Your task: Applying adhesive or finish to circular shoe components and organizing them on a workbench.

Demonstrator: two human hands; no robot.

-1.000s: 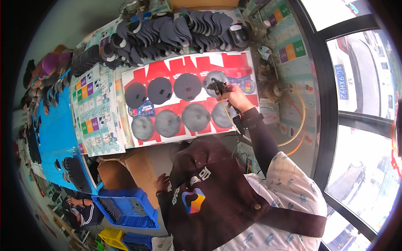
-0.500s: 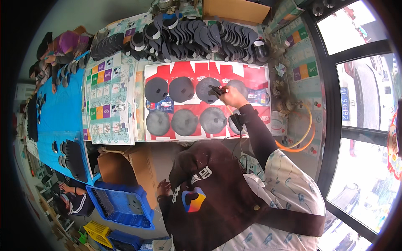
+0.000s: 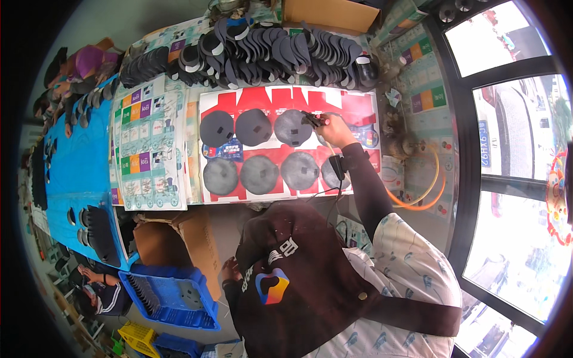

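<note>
Eight grey discs [image 3: 251, 122] lie in rows on card [image 3: 245, 99], seemingly for easy reach; my right hand [image 3: 336, 130] grips a spray gun [image 3: 313, 119] above; my left hand [image 3: 231, 270] hangs half-open, seemingly empty.

- The spray gun [image 3: 313, 119] is black, with touches of bright red.
- Upper-left discs [image 3: 253, 119]: an even dark grey, each bearing a small blacker square.
- Lower discs [image 3: 221, 172]: clouded over in paler, mottled grey.
- Beneath them, a board [image 3: 246, 99] in loud red and white.
- One yellow hose [image 3: 437, 167], one vivid orange hose [image 3: 425, 205].
- The apron [image 3: 325, 286] is deep brown, its emblem [image 3: 274, 286] blue, yellow, orange and pinkish red.
- A white shirt [image 3: 412, 250], scattered with blue-grey marks.
- That crate [image 3: 179, 271] is strong blue.
</note>
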